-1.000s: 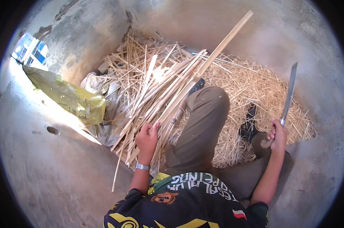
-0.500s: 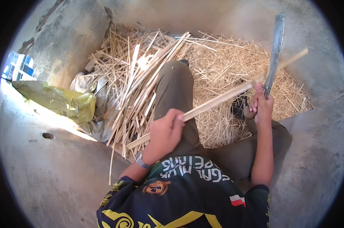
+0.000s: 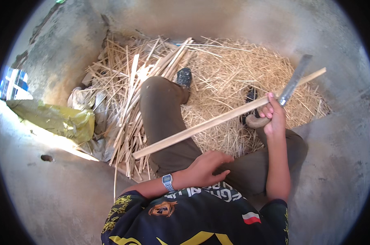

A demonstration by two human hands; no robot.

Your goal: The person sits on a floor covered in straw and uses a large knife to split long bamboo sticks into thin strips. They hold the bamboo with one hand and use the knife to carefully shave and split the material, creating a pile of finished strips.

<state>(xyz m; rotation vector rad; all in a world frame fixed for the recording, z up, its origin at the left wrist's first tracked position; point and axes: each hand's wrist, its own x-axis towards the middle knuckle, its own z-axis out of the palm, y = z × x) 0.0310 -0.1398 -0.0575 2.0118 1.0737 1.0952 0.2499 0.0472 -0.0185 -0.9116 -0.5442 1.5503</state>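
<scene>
My right hand (image 3: 276,116) is wrapped round the curved wooden handle of a machete (image 3: 296,77), whose blade points up and to the right. A long pale bamboo strip (image 3: 209,123) passes by the raised fingers of that hand and crosses the blade. Its lower left end lies over my left thigh, and its other end reaches out past the machete. Over my lap, my left hand (image 3: 211,166) holds nothing, its fingers apart and a watch (image 3: 168,182) on the wrist. The strip is apart from it.
Many split bamboo strips (image 3: 127,118) lie in a heap beyond my left leg. Thin shavings (image 3: 230,65) cover the floor ahead, against a concrete wall (image 3: 217,20). A yellow sack (image 3: 54,118) lies at left on a ledge with a hole (image 3: 47,158).
My left hand has let go of the bamboo strip and moved right and down over my lap. The machete blade has tipped lower and to the right. My left knee has shifted left.
</scene>
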